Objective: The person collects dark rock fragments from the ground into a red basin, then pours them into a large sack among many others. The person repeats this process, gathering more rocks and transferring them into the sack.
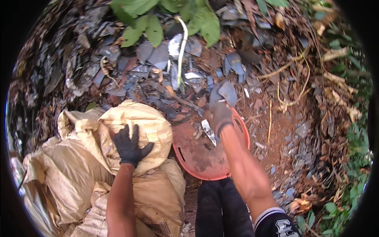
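Observation:
My left hand (130, 145), in a black work glove, lies with its fingers spread on the top of a tan woven sack (156, 118). My right hand (220, 114), in a brownish glove with a grey cuff, reaches over the far right rim of a shallow red plastic basin (189, 168). Its fingers close on a flat blue-grey shard (228, 93), just beyond that rim; the glove hides part of the grip. A shiny, whitish shard (208, 132) lies in the basin beside my right wrist, amid dirt and small bits.
More bulging tan sacks (71, 177) fill the lower left. Broken flat shards (160, 55) and dry leaves cover the ground ahead. A pale green stem (182, 51) rises under broad leaves (205, 29). Thin roots (290, 103) curl at the right, before green plants (355, 177).

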A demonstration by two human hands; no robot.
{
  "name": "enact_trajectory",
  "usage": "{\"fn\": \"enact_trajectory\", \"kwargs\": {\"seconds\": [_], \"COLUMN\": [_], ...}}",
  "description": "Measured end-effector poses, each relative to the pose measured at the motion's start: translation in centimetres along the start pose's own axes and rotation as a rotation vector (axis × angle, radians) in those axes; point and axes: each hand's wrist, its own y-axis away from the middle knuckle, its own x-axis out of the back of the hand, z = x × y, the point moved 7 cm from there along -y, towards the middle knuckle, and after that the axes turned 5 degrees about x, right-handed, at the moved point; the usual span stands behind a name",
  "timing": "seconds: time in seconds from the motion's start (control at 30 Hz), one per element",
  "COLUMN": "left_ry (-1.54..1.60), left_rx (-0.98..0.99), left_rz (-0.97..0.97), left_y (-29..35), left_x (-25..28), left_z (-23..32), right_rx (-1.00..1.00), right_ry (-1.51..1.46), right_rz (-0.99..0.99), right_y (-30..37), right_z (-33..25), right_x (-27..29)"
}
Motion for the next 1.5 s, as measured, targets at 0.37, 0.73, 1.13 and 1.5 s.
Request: {"fn": "enact_trajectory", "kwargs": {"seconds": [0.37, 0.73, 1.13, 1.5], "left_ry": [0.203, 0.011, -0.007, -0.035], "left_rx": [0.636, 0.401, 0.406, 0.406], "left_rz": [0.008, 0.134, 0.199, 0.171], "left_y": [-2.7, -3.8, -2.9, -1.4], "left_x": [0.3, -0.2, 0.8, 0.8], "left_z": [-3.3, 0.1, -1.4, -3.4], "right_rx": [-0.610, -0.394, -0.686, -0.772], "right_ry": [-1.246, -1.009, -1.641, -1.881], "right_rz": [0.289, 0.152, 0.093, 0.073], "right_y": [12.1, -9.9, -2.2, -1.4], "right_z": [6.5, 3.5, -0.4, -6.0], "right_x": [3.5, -0.9, 0.5, -0.8]}}
